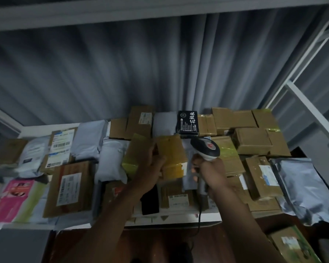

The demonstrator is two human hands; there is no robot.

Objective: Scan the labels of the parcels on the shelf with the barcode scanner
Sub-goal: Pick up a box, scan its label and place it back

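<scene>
I hold the barcode scanner [205, 149] in my right hand [207, 173], fingers wrapped round its grip, with its head raised above the middle of the shelf [207, 218] and its dark cable [199, 215] hanging down past the front edge. My left hand [154, 168] grips a yellow-taped parcel [172, 154], tilted up off the pile just to the left of the scanner head. I cannot see a label on the face turned toward me; it may lie on a side hidden from this view.

Around these two, the shelf is packed with parcels: a black box with white lettering [188, 122] directly behind the scanner, brown cartons [253, 141] stacked to the right, grey poly mailers [87, 139] to the left, and a flat brown carton [68, 188] with its white label facing up near the front left. A silver foil bag [304, 188] overhangs the right end of the shelf.

Risks as I judge them:
- The scanner head sits very near the lifted parcel; at this angle the beam could miss the barcode or read a neighbouring label instead.
- The glossy tape could glare and spoil a read.
- The view is blurred, which suggests motion; a moving parcel may fail to register.
- The hanging cable could snag a front parcel and drag it off.
- The overhanging foil bag could slide off if bumped.
</scene>
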